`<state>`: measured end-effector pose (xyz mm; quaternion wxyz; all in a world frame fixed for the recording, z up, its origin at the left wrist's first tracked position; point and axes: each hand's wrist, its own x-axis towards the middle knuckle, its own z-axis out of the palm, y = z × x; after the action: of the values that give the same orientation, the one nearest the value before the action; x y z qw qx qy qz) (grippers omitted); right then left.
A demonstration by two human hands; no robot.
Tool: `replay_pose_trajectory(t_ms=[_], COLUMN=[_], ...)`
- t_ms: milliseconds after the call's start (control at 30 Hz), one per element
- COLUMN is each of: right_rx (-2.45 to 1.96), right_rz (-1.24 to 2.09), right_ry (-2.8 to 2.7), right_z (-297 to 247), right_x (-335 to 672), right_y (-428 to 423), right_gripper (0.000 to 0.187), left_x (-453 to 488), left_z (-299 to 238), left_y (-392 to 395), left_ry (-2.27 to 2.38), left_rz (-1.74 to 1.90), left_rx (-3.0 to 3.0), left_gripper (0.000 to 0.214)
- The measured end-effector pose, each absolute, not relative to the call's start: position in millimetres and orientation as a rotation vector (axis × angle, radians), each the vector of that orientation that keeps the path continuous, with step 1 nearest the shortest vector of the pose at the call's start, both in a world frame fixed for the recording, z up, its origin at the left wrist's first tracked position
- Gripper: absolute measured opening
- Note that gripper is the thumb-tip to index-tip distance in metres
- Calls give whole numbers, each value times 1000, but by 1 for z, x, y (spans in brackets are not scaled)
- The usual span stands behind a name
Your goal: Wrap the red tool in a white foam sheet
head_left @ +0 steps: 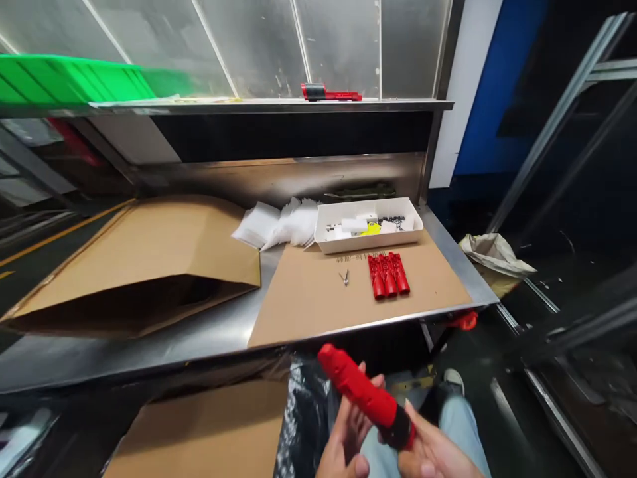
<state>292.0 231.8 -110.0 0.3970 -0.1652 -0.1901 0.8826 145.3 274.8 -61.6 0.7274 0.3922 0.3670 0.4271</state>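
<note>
I hold a red tool handle [365, 394] in front of my lap, below the near edge of the tabletop [209, 332]. Both hands close on its dark lower end: my left hand [346, 435] cups it from below with fingers curled up along the red shaft, and my right hand [432, 451] grips the black collar from the other side. The red end tilts up and away from me, toward the tabletop, so I judge this hold keeps the collar end steady between my palms.

Beyond the handle, on the cardboard sheet [318, 299] covering the tabletop, three red handles [388, 274] lie side by side, touching, neatly lined up as if set aside together. Just behind them sits a white tray [323, 236] of small parts, within easy reach. A small metal piece [345, 277] lies left of the three handles. Farther left of the tray are white bags [279, 224] and a folded cardboard box [144, 265]. On the shelf [273, 105] above the tray rests another red tool [330, 93].
</note>
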Motion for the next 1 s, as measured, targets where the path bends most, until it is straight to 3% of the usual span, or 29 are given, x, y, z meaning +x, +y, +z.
replay_pose_trajectory(t_ms=[33,100,200,300,367,733,1000], right_rx=[-361,-446,-1020,-1436,-1499,-1260,-1222], right_rz=[2272,2270,1860,1187,980,1134,1213], right_ry=[-466,-439,-576,-900,-1032,-638,-724], right_z=[-109,-104,-90,-72,-63,-69,-85], right_x=[280,264,256,258,257,242,253], right_y=[216,189,153,127,118,136,163], right_gripper=[74,77,81,58,44,43,30], left_x=[139,129,118,114,116,136,138], left_z=[-62,-61,-58,-58,-59,-85,-105], left_y=[266,248,223,202,192,173,186], left_ry=[733,648,694,775,805,881,1038], left_rz=[929,889,912,1026,1082,1088,1140], left_rx=[855,816,640,466,439,505,597], left_gripper=[95,74,47,50,54,51,51])
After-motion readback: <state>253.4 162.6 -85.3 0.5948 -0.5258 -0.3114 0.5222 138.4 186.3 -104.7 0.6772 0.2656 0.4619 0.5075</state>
